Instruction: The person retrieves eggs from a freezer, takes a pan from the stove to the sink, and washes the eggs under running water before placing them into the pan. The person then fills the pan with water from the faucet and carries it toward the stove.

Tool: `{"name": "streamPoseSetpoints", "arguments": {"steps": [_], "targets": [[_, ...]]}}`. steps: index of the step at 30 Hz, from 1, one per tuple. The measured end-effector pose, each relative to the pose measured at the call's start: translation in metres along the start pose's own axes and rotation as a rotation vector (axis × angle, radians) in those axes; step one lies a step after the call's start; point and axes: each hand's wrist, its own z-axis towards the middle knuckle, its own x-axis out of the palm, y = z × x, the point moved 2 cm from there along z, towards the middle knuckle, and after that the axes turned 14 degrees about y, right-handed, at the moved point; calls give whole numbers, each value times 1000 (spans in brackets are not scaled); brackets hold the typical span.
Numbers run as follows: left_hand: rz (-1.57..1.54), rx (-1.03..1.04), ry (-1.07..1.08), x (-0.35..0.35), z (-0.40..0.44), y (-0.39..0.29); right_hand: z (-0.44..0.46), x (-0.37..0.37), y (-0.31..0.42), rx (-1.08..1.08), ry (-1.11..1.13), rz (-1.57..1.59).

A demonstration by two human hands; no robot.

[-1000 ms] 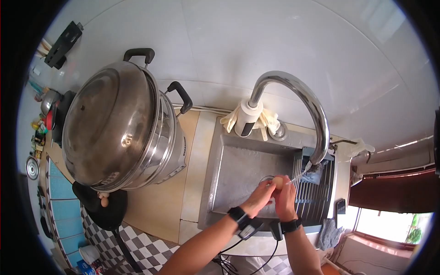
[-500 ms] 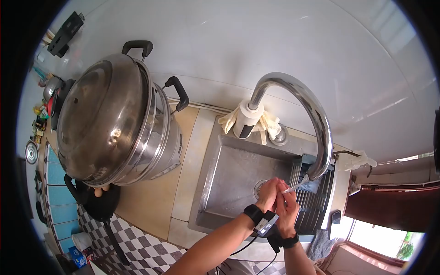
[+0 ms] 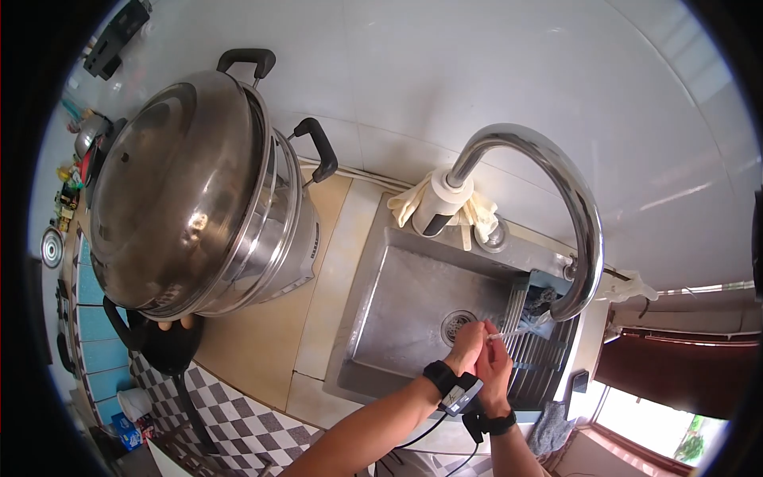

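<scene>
Water (image 3: 509, 334) at LH (image 3: 467, 345) & RH (image 3: 496, 367)

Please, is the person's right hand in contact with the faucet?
Apart. The head view shows the right hand lower and further left than the spout of the faucet, with rack slats visible in the gap.

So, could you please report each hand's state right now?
Left hand: curled against the right; any contents hidden.
Right hand: curled against the left; any contents hidden.

The faucet (image 3: 586, 215) is glossy chrome, the sink (image 3: 417, 302) dull metal, the cloth (image 3: 550, 429) rough-looking.
</scene>
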Motion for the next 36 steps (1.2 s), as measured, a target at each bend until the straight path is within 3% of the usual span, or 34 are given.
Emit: {"name": "streamPoseSetpoints", "arguments": {"steps": [3, 4, 6, 7, 8, 10, 11, 16, 18, 20, 22, 23, 24, 26, 28, 29, 31, 33, 35, 36], "targets": [[-32, -27, -16, 19, -16, -17, 4, 1, 2, -280, -27, 29], [-77, -20, -8, 20, -18, -21, 8, 1, 1, -280, -26, 30], [-78, -44, 30, 19, -21, -26, 16, 2, 1, -236, -13, 161], [-80, -70, 70, 18, -21, -27, 13, -2, 6, -80, 2, 82], [-78, -71, 68, 18, -19, -24, 15, -2, 4, -79, 2, 86], [-87, 49, 63, 17, -17, -14, 18, 1, -2, -153, -118, -9], [-79, 84, 163, 17, -20, -10, 18, 4, -3, -174, -205, -78], [59, 241, 72, -1, -6, 5, 10, 0, -16, 40, -124, -293], [-43, 238, -38, 13, -22, -9, 8, 4, -3, -303, -136, -314], [-68, 175, -42, 22, -31, -23, 5, 5, 18, -280, -114, -300], [-91, 112, -46, 18, -28, -21, 9, 4, 19, -447, -172, -238], [-79, 143, 57, 13, -18, -15, 13, 5, 20, -469, -246, -202], [-66, 173, 161, 8, -9, -9, 13, 4, 13, -470, -246, -201], [48, 186, 198, 23, -18, -9, 13, -1, -7, -41, -219, -75], [154, 316, -128, 33, -23, -9, 10, 3, -8, -76, -226, -47], [180, 354, -180, 26, -17, -4, 7, 3, -15, -73, -174, -119], [194, 305, -147, 16, -14, -6, 3, 4, -11, -72, -122, -197], [208, 261, -116, 5, -16, -9, -4, 8, 13, -410, -193, -288], [21, 64, -45, 3, -19, -14, -6, 5, 18, -405, -164, -248], [21, 63, -43, 6, -19, -16, -6, 4, 18, -396, -138, -204]]}}
